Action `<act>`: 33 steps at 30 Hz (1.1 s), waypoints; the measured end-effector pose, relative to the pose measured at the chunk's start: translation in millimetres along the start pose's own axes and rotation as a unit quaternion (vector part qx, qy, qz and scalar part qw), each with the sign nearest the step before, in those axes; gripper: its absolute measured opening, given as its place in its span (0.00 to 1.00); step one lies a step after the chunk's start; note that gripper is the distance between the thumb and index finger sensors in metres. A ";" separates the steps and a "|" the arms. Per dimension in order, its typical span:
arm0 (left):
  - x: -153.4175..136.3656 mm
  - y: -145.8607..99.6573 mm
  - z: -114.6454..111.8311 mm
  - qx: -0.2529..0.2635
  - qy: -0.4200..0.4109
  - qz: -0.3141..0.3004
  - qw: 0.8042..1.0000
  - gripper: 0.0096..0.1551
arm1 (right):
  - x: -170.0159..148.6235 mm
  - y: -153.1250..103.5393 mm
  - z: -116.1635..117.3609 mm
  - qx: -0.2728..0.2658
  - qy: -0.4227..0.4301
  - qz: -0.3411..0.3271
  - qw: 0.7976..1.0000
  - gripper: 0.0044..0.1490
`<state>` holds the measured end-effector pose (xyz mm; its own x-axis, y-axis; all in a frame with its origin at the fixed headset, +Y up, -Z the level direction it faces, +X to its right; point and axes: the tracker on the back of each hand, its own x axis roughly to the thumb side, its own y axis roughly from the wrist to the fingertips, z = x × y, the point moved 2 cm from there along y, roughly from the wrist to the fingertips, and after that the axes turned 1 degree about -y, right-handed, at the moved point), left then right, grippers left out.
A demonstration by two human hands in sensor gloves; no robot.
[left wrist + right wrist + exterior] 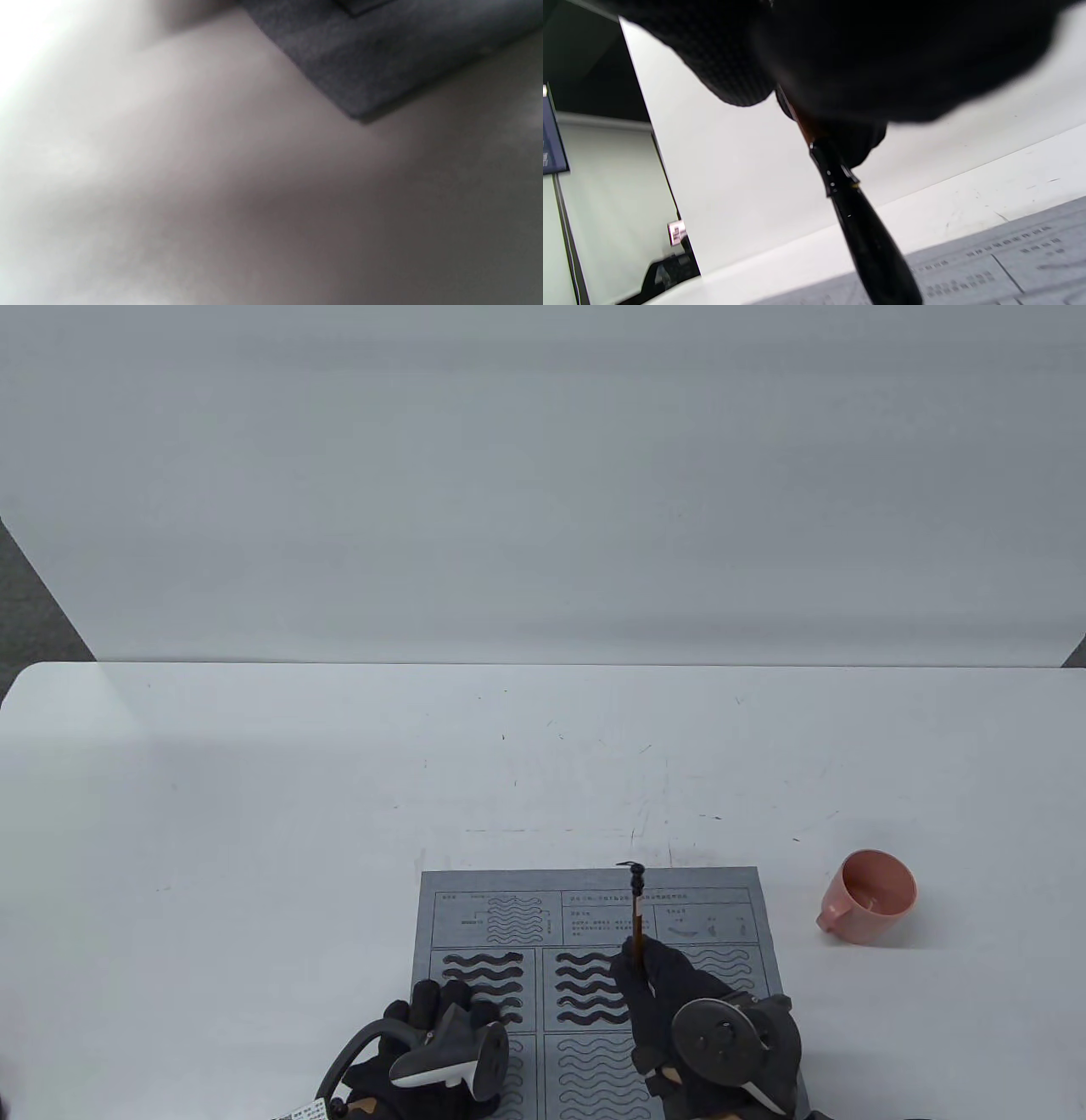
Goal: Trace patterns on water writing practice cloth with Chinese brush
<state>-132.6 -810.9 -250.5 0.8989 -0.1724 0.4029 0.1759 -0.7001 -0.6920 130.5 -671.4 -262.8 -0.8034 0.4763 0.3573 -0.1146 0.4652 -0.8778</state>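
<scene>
A grey water writing cloth [509, 891] lies at the table's front edge, printed with panels of wave patterns. The upper left and middle panels show dark wet waves [585, 988]. My right hand [670, 993] grips the Chinese brush [636, 912] upright over the middle panel; its tip is hidden behind the fingers. In the right wrist view the black brush head [869, 237] slants down toward the cloth [1009, 262]. My left hand [424, 1044] rests on the cloth's lower left part. The left wrist view shows only a cloth corner [348, 63] on the table.
A pink cup [867, 897] stands on the white table [339, 780] to the right of the cloth. A white wall rises behind the table's far edge.
</scene>
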 end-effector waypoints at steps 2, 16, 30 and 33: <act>0.0 0.0 0.0 0.000 0.000 0.000 1.000 0.55 | -3.8 4.8 -17.6 -0.020 0.028 0.000 0.999 0.24; -1.1 0.5 -0.2 -0.002 -0.005 -0.005 1.000 0.55 | -45.3 13.7 -85.8 -0.075 0.135 0.044 0.987 0.24; -1.4 1.0 -0.3 -0.002 -0.002 -0.004 1.000 0.55 | -89.5 4.4 -156.7 -0.221 0.096 0.042 0.970 0.24; -1.4 1.0 -0.2 -0.003 -0.002 -0.003 1.000 0.55 | -115.5 2.9 -172.3 -0.262 0.081 0.089 0.957 0.24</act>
<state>-133.8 -811.5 -251.7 0.8993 -0.1649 0.4050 0.1799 -0.7048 -0.6863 323.6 -596.5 -251.6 -0.6771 0.6729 0.2980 0.3596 0.6558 -0.6638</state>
